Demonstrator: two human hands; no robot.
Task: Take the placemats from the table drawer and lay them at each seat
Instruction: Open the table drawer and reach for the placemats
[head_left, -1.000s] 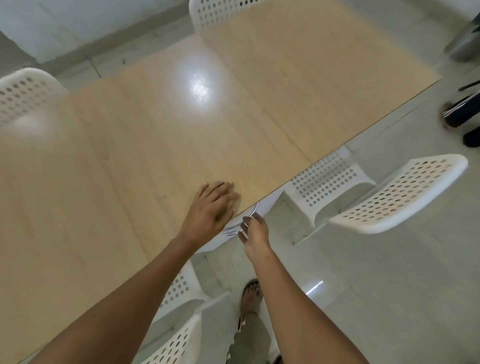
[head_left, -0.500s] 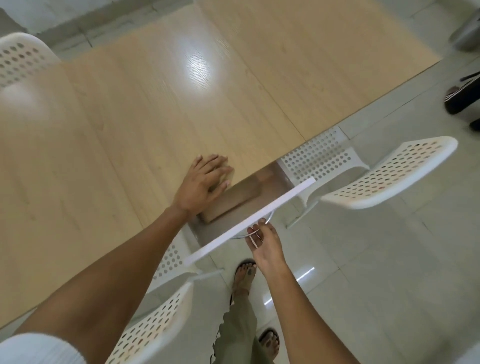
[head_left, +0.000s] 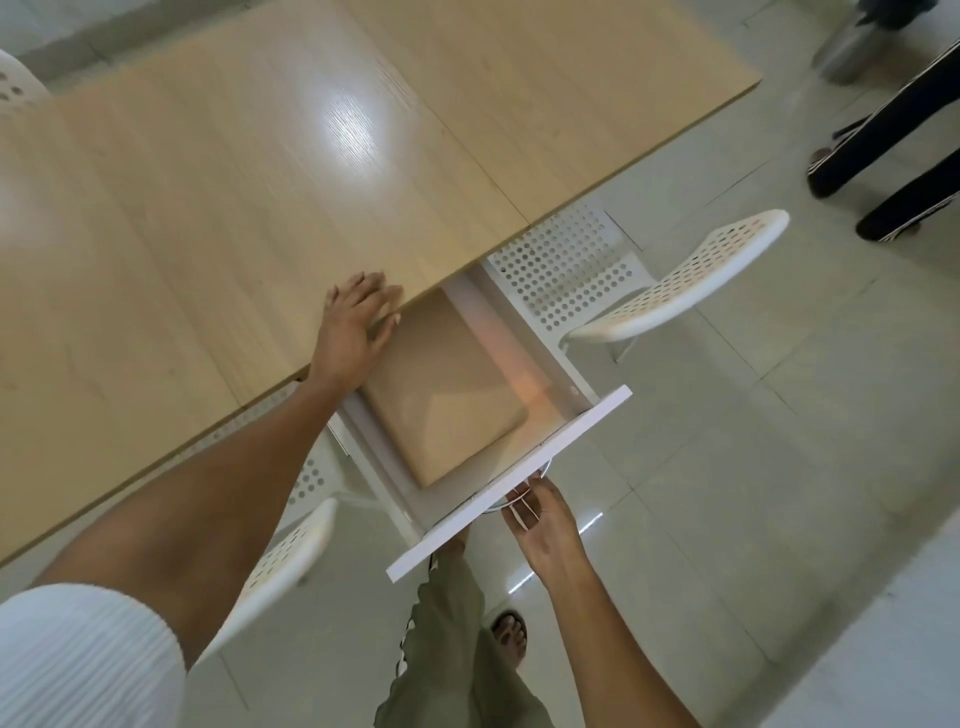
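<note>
Drawer stands open under the table edge, with the tan placemats stacked flat inside it.

The left hand lies open, palm down, on the table edge just above the far end of the placemats, fingers spread and gripping nothing. The right hand is at the white drawer front, its fingers curled around the metal ring handle below the front panel. The stack sits between the two hands, touched by neither as far as can be seen.
</note>
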